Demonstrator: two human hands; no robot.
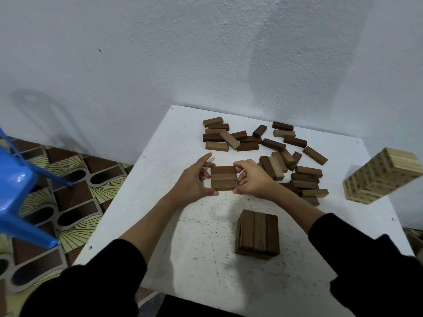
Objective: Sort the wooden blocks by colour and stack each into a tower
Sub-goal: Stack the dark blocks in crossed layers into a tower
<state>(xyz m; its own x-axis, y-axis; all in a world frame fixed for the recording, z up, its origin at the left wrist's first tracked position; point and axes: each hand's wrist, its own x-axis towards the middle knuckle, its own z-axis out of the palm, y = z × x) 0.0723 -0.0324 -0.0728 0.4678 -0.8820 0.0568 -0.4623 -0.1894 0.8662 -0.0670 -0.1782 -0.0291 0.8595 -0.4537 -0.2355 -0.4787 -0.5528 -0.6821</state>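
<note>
A flat row of three mid-brown blocks (223, 178) lies side by side near the middle of the white table (160, 170). My left hand (196, 181) presses its left end and my right hand (251, 179) its right end, fingers and thumbs squeezing the row together. Closer to me stands a short dark-brown tower (258, 234), three blocks across on top. A tall pale tower (382, 175) stands at the right edge. Loose dark, mid-brown and light blocks (231, 136) lie scattered at the back, and more loose blocks (304, 177) are piled right of my right hand.
A pale wall rises right behind the table. A blue plastic chair (16, 193) stands on the patterned floor (68, 191) to the left. The table's front left has bare speckled surface.
</note>
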